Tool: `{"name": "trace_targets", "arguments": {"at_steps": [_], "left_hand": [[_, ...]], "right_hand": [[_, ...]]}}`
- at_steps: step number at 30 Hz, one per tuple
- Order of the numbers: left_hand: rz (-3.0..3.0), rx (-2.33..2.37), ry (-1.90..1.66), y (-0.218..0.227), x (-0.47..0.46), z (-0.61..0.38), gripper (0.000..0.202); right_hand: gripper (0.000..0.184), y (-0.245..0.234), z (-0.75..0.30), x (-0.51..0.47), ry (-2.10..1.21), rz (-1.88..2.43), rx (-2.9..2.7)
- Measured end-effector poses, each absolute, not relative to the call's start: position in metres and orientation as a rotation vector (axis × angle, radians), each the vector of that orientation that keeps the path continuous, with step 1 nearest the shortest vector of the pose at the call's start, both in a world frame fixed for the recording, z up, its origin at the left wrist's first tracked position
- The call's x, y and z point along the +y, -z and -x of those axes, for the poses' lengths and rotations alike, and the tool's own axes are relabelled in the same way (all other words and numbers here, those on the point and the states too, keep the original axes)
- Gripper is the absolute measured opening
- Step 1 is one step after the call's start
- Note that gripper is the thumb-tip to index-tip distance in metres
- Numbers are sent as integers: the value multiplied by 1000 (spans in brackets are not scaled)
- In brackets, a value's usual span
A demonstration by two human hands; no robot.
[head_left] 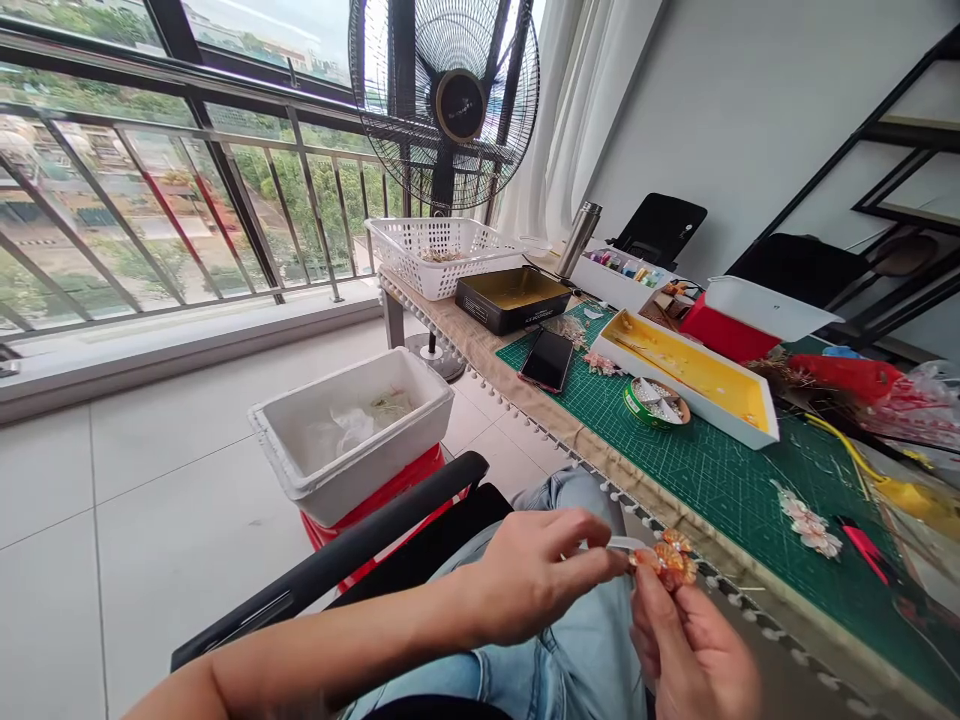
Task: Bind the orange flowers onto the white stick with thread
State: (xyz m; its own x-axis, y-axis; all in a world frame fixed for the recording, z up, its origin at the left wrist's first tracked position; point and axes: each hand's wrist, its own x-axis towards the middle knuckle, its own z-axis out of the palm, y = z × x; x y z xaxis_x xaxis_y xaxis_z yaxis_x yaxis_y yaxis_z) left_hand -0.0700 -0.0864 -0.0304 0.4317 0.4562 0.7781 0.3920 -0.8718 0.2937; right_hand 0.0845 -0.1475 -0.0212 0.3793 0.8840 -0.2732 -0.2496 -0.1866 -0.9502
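Note:
My left hand point(536, 570) is closed in a pinch on a thin white strip point(624, 544) that runs to a small orange flower ornament point(670, 560). My right hand point(690, 650) comes up from below with its fingers closed on that ornament. Both hands hover over my lap in blue jeans point(570, 660), just before the table's tasselled edge. On the green cutting mat point(697, 470) lie a pale flower ornament point(810, 522) and a red-handled tool point(866, 548) to the right of my hands.
A yellow-lined white box point(690, 375), a round green tin point(656, 402), a phone point(547, 360), a black tray point(512, 297) and a white basket point(439, 252) sit on the table. A white foam box point(352, 430) stands on the floor left. A fan point(444, 95) stands behind.

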Motion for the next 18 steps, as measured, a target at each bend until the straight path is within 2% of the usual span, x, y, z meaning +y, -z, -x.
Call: {"name": "trace_targets", "arguments": {"at_steps": [6,12,18], "left_hand": [[-2698,777,-1466,29,-86,71,9],[-2724,738,-1399,29,-85,74,14],[-2584,726,-1475,28,-87,74,13]], "right_hand": [[42,23,-86,-148,-1159,1370,-552],[44,24,-87,-148,-1128,1416,-600],[45,22,-86,-150,-1076,1473,-666]]}}
